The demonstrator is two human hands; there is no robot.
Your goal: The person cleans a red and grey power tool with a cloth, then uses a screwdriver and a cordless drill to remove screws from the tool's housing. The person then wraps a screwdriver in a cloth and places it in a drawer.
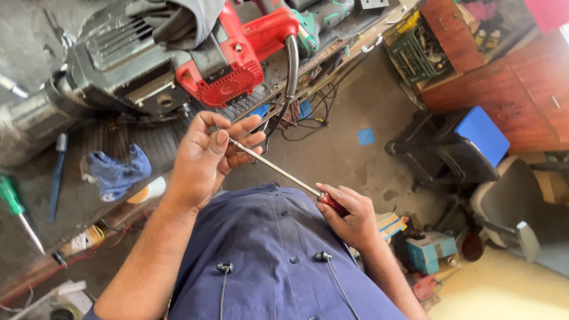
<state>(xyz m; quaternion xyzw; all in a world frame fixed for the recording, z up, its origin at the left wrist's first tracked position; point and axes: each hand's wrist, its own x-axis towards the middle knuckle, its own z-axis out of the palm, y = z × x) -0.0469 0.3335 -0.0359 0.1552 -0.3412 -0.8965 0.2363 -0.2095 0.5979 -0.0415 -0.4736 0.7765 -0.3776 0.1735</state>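
Note:
My right hand [351,214] grips the dark red handle of a long screwdriver [278,172], whose thin metal shaft runs up and left. My left hand [210,155] closes its thumb and fingertips around the shaft's tip end. Both hands are held in front of my blue buttoned shirt [272,255], just off the workbench edge. A large grey and red power tool [178,59] lies on the bench above my left hand, with a thick black cable [291,65] curving down from its red handle.
On the bench [89,189] lie a crumpled blue rag [115,170], a blue-handled tool [57,175] and a green-handled screwdriver [15,207]. A black office chair with a blue seat [468,148], wooden cabinets [510,89] and small boxes [430,249] stand on the floor to the right.

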